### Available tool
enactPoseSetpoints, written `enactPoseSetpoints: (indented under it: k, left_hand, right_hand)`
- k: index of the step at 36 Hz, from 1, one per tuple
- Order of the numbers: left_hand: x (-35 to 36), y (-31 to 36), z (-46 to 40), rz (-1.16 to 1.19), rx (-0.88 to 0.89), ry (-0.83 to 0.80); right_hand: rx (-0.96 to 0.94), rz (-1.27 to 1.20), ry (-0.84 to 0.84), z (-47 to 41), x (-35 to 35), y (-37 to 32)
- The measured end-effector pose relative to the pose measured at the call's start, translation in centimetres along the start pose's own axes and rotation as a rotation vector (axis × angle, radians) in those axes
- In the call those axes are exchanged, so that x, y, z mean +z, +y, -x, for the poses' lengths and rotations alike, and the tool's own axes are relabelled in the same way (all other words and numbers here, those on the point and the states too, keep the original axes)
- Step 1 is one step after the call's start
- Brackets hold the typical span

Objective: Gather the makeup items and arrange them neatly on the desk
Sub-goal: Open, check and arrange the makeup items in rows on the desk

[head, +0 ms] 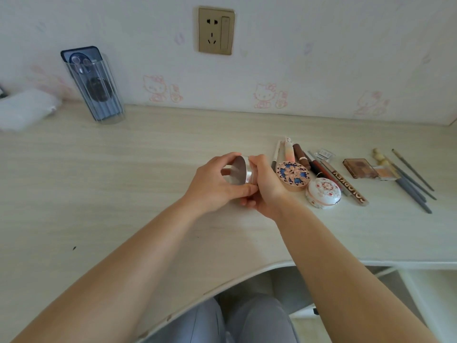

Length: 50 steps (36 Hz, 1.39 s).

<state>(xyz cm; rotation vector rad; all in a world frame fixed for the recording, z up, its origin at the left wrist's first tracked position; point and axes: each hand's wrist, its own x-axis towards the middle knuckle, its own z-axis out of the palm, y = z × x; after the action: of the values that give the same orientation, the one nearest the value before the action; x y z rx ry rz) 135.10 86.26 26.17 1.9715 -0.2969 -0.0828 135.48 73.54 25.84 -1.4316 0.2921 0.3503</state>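
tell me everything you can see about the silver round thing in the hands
The silver round case is a shiny, metallic-looking compact with a flat circular face and a banded rim. It is tilted on edge, face turned toward the left hand, held above the desk. The left hand grips it from the left, thumb under the rim; the right hand holds its right side. Whether it is open cannot be told.

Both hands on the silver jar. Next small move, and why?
Probably set the silver jar down just left of the blue floral compact. The left hand and right hand both grip it above the desk, tilted, while the other makeup already lies in a row to the right; the bare spot beside the compact would extend that row.
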Motion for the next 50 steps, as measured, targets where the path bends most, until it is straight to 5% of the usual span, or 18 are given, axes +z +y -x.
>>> enactPoseSetpoints:
  k: [15, 50]
  left_hand:
    - [-1.3, 1.5, -0.7, 0.015, -0.087, -0.040]
    - [-4.3, 1.5, -1.7, 0.147, -0.082, 0.029]
  right_hand:
    - [0.146, -0.080, 0.096, -0.2, 0.8, -1.3]
    - [0.173, -0.539, -0.134, -1.3, 1.8, -1.7]
